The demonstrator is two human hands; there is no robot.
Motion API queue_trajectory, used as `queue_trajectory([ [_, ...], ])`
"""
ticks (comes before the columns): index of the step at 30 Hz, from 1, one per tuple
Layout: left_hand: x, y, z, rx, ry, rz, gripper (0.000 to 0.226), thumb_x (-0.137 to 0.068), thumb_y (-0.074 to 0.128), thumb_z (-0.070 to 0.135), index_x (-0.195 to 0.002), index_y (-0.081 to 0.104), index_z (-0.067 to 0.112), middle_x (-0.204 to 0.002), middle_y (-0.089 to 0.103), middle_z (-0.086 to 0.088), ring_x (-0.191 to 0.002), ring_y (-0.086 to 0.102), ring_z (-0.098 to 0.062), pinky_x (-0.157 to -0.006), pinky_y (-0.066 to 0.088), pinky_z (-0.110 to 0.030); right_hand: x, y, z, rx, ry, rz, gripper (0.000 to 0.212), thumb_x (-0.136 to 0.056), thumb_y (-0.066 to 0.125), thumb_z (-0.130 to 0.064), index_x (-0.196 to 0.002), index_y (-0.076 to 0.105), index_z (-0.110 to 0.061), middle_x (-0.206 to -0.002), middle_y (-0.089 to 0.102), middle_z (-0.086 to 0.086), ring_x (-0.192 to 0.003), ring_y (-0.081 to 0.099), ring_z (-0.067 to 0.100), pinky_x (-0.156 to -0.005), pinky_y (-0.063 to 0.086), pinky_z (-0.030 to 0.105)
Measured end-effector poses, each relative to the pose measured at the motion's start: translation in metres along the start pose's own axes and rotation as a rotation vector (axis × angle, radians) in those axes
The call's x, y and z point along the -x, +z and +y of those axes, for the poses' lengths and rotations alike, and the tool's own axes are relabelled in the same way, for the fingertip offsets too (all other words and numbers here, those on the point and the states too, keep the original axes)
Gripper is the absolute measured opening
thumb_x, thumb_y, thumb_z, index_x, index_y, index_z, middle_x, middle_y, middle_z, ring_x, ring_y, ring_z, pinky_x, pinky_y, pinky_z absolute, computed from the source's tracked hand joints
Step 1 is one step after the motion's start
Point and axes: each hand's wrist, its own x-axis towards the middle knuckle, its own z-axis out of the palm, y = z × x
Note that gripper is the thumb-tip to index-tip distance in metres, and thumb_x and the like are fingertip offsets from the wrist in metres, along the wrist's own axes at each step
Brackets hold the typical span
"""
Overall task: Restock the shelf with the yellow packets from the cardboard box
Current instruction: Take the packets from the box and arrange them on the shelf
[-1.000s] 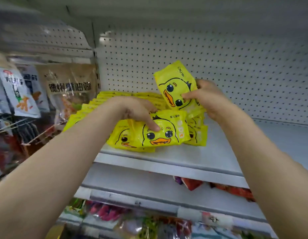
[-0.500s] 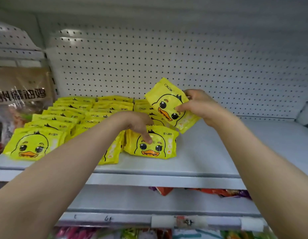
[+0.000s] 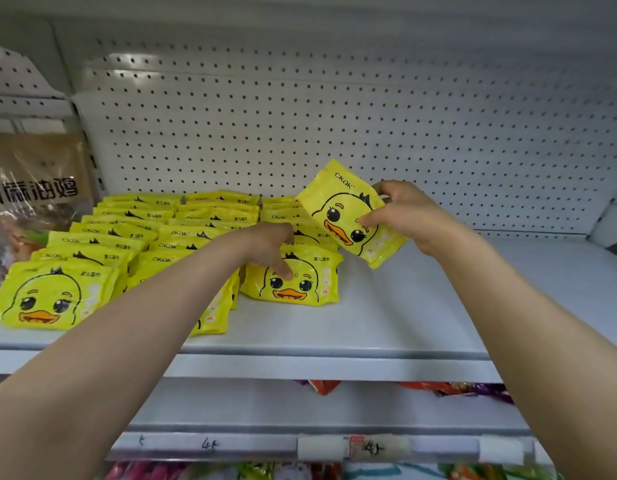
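Note:
Three rows of yellow duck-face packets (image 3: 134,233) lie overlapped on the white shelf (image 3: 404,306). My right hand (image 3: 411,216) pinches one yellow packet (image 3: 345,213) by its right edge and holds it tilted in the air above the third row. My left hand (image 3: 269,247) reaches over the rows, its fingertips pressing down on the front packet (image 3: 300,282) of the third row. The cardboard box is out of view.
A white pegboard wall (image 3: 369,126) backs the shelf. Brown snack bags (image 3: 33,188) hang at the left. The right half of the shelf is bare metal. Below, a lower shelf (image 3: 265,407) holds red and purple packets (image 3: 452,388), with price labels (image 3: 362,446) on its rail.
The view has swung right and steadied, bringing all three rows into sight. My right hand has kept the tilted packet raised; my left hand stays pressed on the front packet.

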Motion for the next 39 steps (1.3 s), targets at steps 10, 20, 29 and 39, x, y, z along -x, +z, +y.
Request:
queue_trajectory([
  [10,0.001,0.006,-0.005,-0.011,-0.013,0.086,0.087,-0.07,0.085,0.043,-0.139,0.04,0.017,-0.138,0.048,-0.005,-0.126,0.047,-0.026,-0.097,0.046,-0.037,0.003,0.0,-0.003,-0.003,0.004,-0.014,0.037,-0.079,0.075,-0.003,-0.11,0.064,-0.019,-0.102,0.071,0.002,-0.076,0.067,0.013,-0.058,0.047,0.023],
  [20,0.022,-0.015,-0.019,0.158,0.028,0.308,0.056,-0.084,0.071,0.045,-0.129,0.053,0.018,-0.128,0.056,-0.002,-0.116,0.052,-0.02,-0.093,0.044,-0.031,0.003,-0.004,-0.008,0.125,-0.018,-0.1,0.03,-0.078,0.077,-0.004,-0.098,0.065,-0.022,-0.101,0.071,0.005,-0.083,0.067,0.02,-0.071,0.053,0.028],
  [29,0.066,-0.05,-0.004,0.311,0.116,0.248,0.045,-0.078,0.065,0.064,-0.111,0.062,0.033,-0.11,0.064,0.014,-0.108,0.058,-0.008,-0.093,0.047,-0.03,0.004,0.042,-0.01,0.339,-0.047,-0.451,0.033,-0.076,0.079,-0.006,-0.099,0.066,-0.026,-0.108,0.067,0.003,-0.1,0.066,0.023,-0.087,0.056,0.037],
  [39,0.054,-0.017,-0.007,-0.059,0.07,-0.001,0.042,-0.076,0.08,0.04,-0.11,0.061,0.024,-0.104,0.059,0.004,-0.099,0.054,-0.019,-0.081,0.045,-0.03,0.005,0.09,0.002,0.338,-0.113,-0.499,0.029,-0.078,0.079,-0.006,-0.101,0.068,-0.02,-0.093,0.065,0.001,-0.086,0.058,0.017,-0.079,0.047,0.028],
])
